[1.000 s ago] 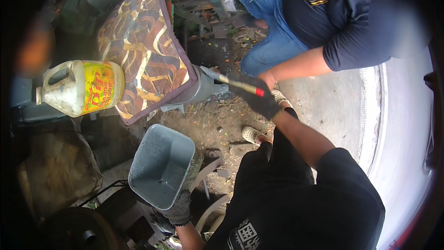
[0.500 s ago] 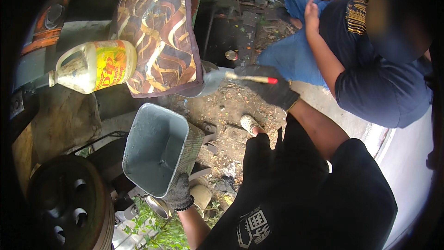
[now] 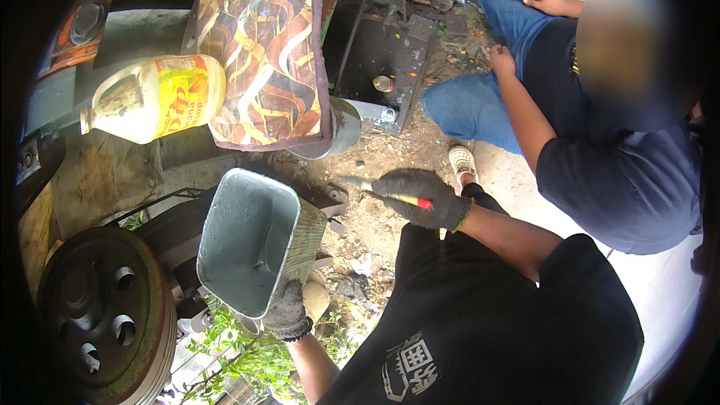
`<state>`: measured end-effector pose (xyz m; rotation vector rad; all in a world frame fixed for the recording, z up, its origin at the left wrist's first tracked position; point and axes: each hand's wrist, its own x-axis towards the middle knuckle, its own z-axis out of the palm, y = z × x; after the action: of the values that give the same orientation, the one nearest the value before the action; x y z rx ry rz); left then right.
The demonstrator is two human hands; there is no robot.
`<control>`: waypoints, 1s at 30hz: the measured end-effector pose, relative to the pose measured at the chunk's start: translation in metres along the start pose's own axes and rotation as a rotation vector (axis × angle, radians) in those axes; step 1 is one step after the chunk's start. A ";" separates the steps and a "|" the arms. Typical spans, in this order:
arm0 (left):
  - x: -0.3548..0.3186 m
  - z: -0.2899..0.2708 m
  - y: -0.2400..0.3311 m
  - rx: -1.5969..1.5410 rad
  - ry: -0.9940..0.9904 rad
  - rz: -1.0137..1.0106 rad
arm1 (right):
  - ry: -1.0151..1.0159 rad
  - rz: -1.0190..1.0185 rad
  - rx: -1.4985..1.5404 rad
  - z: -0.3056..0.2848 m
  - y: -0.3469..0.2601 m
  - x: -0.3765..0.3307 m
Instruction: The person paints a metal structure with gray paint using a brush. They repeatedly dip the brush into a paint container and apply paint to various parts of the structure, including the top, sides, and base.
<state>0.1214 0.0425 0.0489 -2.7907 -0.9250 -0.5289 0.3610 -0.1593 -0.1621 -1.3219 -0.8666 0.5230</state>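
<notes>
My left hand (image 3: pixel 288 315), in a dark grey knit glove, grips a grey rectangular bin (image 3: pixel 255 232) by its lower corner. The bin tilts so that I see into its open top; its inside is grey and its outer side streaked. My right hand (image 3: pixel 421 189), gloved the same way, is closed around a paintbrush (image 3: pixel 424 203) with a pale, red-tipped handle. The brush's dark bristle end points left, toward the bin but apart from it. Below the bin's far side, loose scraps lie on the dirt ground (image 3: pixel 375 232).
A patterned brown cloth-covered seat (image 3: pixel 262 52) and a yellow-labelled plastic jug (image 3: pixel 124 105) are at the far left. A rusty round wheel (image 3: pixel 105 315) stands at near left, beside green leaves (image 3: pixel 232 352). Another person (image 3: pixel 615 172) sits at right, in jeans.
My right hand has drawn back toward me with the paintbrush, away from the seat. The bin has barely moved. The seated person's near hand has lowered to the knee.
</notes>
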 end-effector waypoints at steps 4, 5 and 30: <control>0.005 -0.002 0.003 0.020 -0.012 0.099 | 0.028 0.019 0.024 -0.011 0.017 0.010; 0.008 -0.002 0.001 0.070 -0.022 0.149 | 0.047 -0.053 -0.029 -0.026 0.028 0.021; -0.029 0.015 0.005 0.103 0.005 -0.054 | 0.285 0.485 0.326 -0.034 0.029 0.046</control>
<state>0.1071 0.0263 0.0245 -2.6782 -1.0000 -0.4819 0.4195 -0.1395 -0.1793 -1.2618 -0.2052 0.7925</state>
